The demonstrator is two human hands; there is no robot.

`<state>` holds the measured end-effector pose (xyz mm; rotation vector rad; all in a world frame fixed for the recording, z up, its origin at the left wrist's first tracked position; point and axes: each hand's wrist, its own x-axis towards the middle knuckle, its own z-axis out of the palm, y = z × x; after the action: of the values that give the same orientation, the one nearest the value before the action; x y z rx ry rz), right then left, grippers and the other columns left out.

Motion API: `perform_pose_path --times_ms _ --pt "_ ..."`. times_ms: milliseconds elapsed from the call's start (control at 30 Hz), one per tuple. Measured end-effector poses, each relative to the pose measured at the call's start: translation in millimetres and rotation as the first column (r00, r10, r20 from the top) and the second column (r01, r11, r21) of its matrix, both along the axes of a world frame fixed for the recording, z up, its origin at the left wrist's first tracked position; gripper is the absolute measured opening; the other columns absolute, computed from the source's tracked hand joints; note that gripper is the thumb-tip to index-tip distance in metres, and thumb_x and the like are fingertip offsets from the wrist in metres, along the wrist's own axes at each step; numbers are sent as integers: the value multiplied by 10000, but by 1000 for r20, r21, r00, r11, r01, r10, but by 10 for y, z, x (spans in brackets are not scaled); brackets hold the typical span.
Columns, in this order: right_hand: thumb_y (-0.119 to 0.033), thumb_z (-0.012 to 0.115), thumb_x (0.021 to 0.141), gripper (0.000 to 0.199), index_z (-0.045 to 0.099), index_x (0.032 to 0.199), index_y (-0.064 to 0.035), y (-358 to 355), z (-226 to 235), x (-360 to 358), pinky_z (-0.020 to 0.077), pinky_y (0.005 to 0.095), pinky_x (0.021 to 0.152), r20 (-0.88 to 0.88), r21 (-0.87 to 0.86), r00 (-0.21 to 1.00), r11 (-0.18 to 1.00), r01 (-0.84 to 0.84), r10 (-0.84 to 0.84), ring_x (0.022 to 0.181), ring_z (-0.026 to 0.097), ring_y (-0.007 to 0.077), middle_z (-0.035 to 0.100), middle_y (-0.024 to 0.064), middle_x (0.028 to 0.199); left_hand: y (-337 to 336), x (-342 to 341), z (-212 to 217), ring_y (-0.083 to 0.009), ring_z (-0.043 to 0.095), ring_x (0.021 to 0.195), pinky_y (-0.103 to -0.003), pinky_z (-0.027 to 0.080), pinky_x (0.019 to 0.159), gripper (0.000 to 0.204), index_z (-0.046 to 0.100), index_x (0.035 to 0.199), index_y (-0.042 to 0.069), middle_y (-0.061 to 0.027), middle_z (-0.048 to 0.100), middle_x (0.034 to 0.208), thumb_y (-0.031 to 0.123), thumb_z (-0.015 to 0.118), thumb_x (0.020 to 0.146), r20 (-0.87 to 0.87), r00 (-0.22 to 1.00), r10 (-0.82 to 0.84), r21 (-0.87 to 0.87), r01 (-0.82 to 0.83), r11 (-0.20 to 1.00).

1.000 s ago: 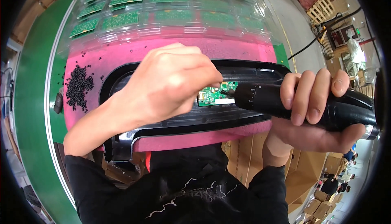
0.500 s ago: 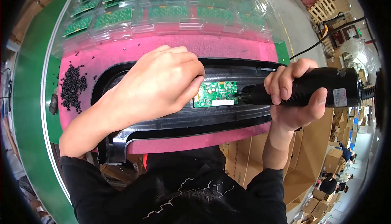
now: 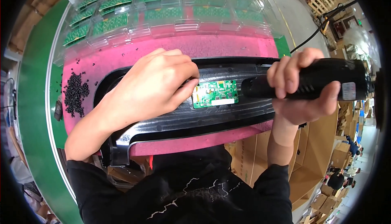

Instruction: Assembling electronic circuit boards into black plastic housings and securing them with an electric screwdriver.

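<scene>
A green circuit board [image 3: 216, 94] with a white label strip lies inside a long black plastic housing [image 3: 163, 127]. My left hand [image 3: 163, 81] hovers over the housing, its thumb and fingers pinched together by the board's left edge; whatever is between the fingertips is hidden. In my right hand [image 3: 299, 83] is a black electric screwdriver [image 3: 334, 79], held almost level with fingers wrapped round its body. Its nose points left to the board's right edge. Whether the tip touches a screw there is too dark to tell.
A pile of small black screws [image 3: 76, 93] lies on the pink mat [image 3: 175, 146] at the left. Clear plastic trays [image 3: 159, 16] of green boards stand along the far side. The screwdriver's black cable [image 3: 321, 27] arcs at the right. Cardboard boxes [image 3: 260, 154] sit below the bench edge.
My right hand and the screwdriver have shifted slightly right and up. My left hand has drawn a little left from the board, still pinched. The board stays in the housing.
</scene>
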<state>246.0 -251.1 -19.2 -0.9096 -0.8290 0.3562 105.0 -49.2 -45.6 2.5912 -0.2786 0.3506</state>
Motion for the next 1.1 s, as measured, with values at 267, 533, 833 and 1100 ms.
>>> perform_pose_path --times_ms 267,533,833,1100 --pt "-565 506 875 553 508 964 -20 136 -106 115 363 279 499 70 -84 996 995 56 -50 449 402 117 443 15 579 3 -17 -8 -287 597 808 -391 458 731 96 620 842 1 -105 614 803 74 656 792 -18 1000 20 -11 -20 1000" --pt "-576 515 869 558 496 965 -26 143 -109 143 353 275 489 42 -84 998 996 -41 44 441 394 113 439 15 584 31 -6 -34 -280 578 786 -381 429 695 100 607 831 6 -101 588 769 90 649 798 2 1000 0 0 0 1000" --pt "-588 507 863 580 479 962 -18 169 -67 112 352 267 489 57 -42 998 999 -6 8 444 395 111 452 14 595 35 -1 -37 -275 581 765 -377 434 693 94 606 824 6 -100 588 761 79 659 793 7 1000 -6 -34 6 999" --pt "-612 520 853 603 454 944 -20 182 -77 136 353 259 481 87 -129 995 991 -44 56 449 403 100 444 3 596 31 0 -31 -275 585 756 -373 438 697 92 615 826 3 -100 596 765 72 666 791 6 1000 -5 -39 5 999"
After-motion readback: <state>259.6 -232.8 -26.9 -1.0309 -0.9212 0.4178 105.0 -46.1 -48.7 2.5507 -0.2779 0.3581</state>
